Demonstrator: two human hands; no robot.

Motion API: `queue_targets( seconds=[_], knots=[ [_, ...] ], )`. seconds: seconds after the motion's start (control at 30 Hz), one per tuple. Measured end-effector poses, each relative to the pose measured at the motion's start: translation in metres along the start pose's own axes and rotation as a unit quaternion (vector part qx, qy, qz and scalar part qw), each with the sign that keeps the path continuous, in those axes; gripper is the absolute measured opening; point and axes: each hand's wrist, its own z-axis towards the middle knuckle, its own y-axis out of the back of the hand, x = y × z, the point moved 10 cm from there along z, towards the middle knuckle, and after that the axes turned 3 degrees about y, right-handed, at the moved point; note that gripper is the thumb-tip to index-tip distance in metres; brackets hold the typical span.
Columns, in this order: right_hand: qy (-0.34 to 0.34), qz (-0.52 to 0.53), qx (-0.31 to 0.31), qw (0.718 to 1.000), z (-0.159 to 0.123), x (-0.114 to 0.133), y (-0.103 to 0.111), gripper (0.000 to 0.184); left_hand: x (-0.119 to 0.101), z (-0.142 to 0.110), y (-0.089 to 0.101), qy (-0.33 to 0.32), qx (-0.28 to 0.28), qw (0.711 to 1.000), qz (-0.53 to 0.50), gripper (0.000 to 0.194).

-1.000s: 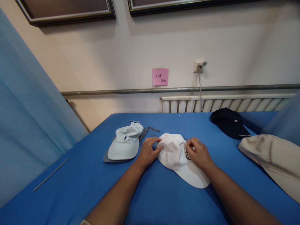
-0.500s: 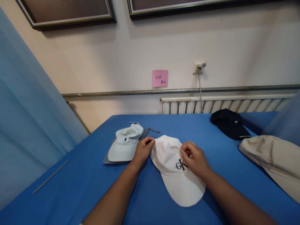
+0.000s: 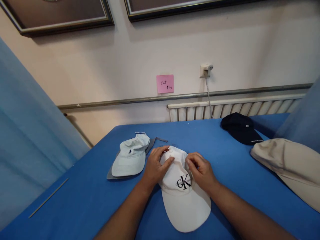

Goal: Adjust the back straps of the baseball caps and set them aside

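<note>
A white baseball cap with a black "CK"-like monogram lies on the blue-covered table, its brim toward me. My left hand grips the left side of the crown, thumb on the front fabric and fingers over the top. On the crown's right side, my right hand pinches the cloth between thumb and index finger; its other fingers are curled. Just left of my left hand, a pale mint cap with a small dark emblem rests on a grey cap, whose strap sticks out behind.
A navy cap and a beige cap lie on the table's right side. A thin stick is at the left. Blue curtain hangs on the left; a radiator stands behind the blue table.
The white cap has turned so its brim points more directly at me. My left hand has moved from pinching its edge to lying over the crown. The view has shifted slightly.
</note>
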Motion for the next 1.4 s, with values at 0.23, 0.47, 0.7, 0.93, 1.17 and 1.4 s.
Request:
queue_targets(
  seconds=[0.23, 0.47, 0.7, 0.93, 1.17, 1.4],
  knots=[
    [-0.021, -0.024, 0.056, 0.998, 0.012, -0.038, -0.008, 0.026, 0.002, 0.000, -0.002, -0.015, -0.024, 1.000, -0.009, 0.031],
    [0.034, -0.088, 0.058, 0.994, 0.015, -0.020, -0.011, 0.013, 0.002, -0.001, -0.004, 0.002, -0.026, 1.000, -0.012, 0.033],
    [0.038, -0.074, 0.025, 0.996, 0.020, -0.021, 0.009, 0.012, 0.001, 0.000, -0.006, -0.006, -0.026, 1.000, -0.004, 0.029],
    [0.003, -0.022, 0.061, 0.998, 0.021, -0.034, 0.011, 0.014, -0.004, -0.003, -0.011, -0.016, -0.018, 0.999, -0.021, 0.028],
    [-0.026, -0.058, -0.052, 0.997, 0.016, -0.043, 0.023, 0.014, -0.008, -0.008, -0.011, -0.035, -0.024, 0.998, -0.036, 0.028],
    [-0.281, -0.028, -0.211, 0.936, -0.037, -0.076, 0.081, 0.030, 0.003, -0.005, -0.004, -0.045, -0.059, 0.996, -0.042, 0.023]
  ],
)
